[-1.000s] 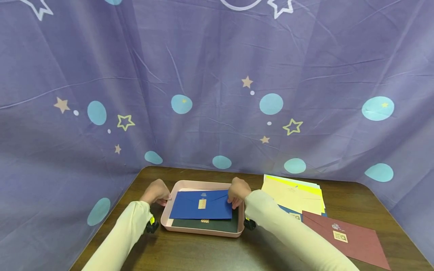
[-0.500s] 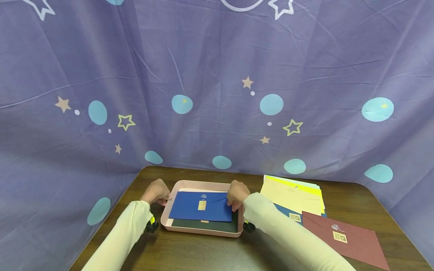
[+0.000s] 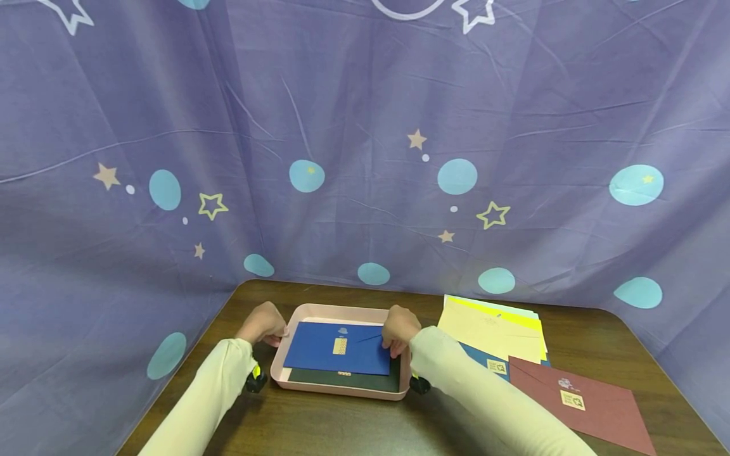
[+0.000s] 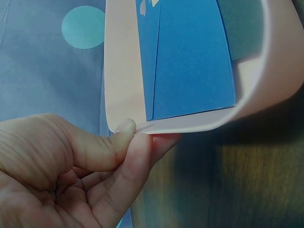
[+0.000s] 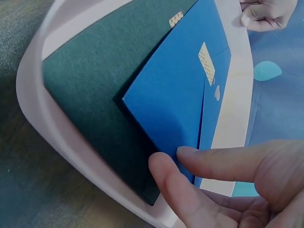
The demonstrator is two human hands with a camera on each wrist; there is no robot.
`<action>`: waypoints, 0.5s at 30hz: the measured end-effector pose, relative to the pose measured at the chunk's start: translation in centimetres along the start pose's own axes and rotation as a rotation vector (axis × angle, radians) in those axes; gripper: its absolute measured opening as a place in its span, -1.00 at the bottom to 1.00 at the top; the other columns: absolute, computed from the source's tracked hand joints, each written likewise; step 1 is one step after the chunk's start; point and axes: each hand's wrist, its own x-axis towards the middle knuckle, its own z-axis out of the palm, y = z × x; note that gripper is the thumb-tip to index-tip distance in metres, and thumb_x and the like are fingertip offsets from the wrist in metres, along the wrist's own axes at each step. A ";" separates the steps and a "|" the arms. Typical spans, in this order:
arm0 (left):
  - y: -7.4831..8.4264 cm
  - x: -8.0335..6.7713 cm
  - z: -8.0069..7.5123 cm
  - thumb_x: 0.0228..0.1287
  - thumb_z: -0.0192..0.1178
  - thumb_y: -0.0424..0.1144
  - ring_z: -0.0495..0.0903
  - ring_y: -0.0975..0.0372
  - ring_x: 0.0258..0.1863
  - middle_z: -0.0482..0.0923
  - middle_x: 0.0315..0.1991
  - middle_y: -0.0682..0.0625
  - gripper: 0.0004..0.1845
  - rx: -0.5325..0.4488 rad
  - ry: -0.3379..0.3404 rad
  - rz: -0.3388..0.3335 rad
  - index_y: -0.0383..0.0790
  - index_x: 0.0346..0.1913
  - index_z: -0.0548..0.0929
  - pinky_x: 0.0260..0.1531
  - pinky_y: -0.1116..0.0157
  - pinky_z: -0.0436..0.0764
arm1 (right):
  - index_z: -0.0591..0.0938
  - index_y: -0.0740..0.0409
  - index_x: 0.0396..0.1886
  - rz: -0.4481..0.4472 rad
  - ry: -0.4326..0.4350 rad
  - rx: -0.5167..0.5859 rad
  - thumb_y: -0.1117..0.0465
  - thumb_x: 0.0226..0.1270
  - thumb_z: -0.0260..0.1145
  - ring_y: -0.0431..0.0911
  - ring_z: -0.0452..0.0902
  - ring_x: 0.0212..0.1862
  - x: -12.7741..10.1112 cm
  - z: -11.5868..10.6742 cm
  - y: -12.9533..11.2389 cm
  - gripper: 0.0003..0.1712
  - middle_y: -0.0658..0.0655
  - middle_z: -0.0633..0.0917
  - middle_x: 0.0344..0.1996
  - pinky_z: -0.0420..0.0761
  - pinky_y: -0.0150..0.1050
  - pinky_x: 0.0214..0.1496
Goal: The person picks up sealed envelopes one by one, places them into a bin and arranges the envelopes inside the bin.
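Low in the middle of the head view, a pink tray (image 3: pixel 341 391) sits on the dark wooden counter (image 3: pixel 319 424). Inside it a blue envelope (image 3: pixel 336 354) lies slightly askew on top of a dark green envelope (image 3: pixel 365 381), whose near edge shows below the blue one.

The left hand (image 3: pixel 261 324) is at the tray's left far corner; in the left wrist view its thumb and forefinger are curled and pinch the tray's rim. The right hand (image 3: pixel 399 329) is at the right end of the tray. In the right wrist view its fingers (image 5: pixel 223 164) are fairly straight, with a fingertip and the thumb touching the corner of the blue envelope; whether they pinch it cannot be told.

To the right of the tray lies a stack of pale yellow envelopes (image 3: pixel 493 329), with a maroon envelope (image 3: pixel 582 405) nearer the lower right corner. A purple cloth (image 3: pixel 365 158) with stars and dots fills the upper frame.
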 end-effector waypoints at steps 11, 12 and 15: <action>0.0 0.4 0.2 0.11 0.30 -0.57 0.56 0.33 -0.80 0.55 -0.68 -0.08 -0.83 0.017 0.010 -0.031 -0.39 -0.55 0.55 -0.69 0.45 0.69 | 0.66 0.35 -0.54 0.003 0.006 0.012 0.45 0.00 0.58 0.04 0.76 -0.55 0.0 0.1 0.3 -0.81 0.24 0.71 -0.70 0.80 -0.23 -0.49; 0.0 0.5 0.2 0.11 0.30 -0.56 0.55 0.33 -0.81 0.55 -0.68 -0.07 -0.83 0.020 0.013 -0.029 -0.39 -0.55 0.56 -0.70 0.46 0.68 | 0.67 0.36 -0.54 0.002 0.007 0.014 0.45 0.00 0.58 0.04 0.76 -0.56 0.0 0.1 0.3 -0.81 0.24 0.71 -0.71 0.80 -0.23 -0.50; 0.1 0.5 0.2 0.12 0.30 -0.56 0.55 0.33 -0.81 0.55 -0.69 -0.07 -0.83 0.023 0.014 -0.029 -0.39 -0.55 0.56 -0.71 0.46 0.67 | 0.67 0.36 -0.55 -0.006 0.017 0.007 0.45 -0.02 0.59 0.03 0.76 -0.57 0.1 0.2 0.4 -0.80 0.23 0.70 -0.72 0.79 -0.23 -0.51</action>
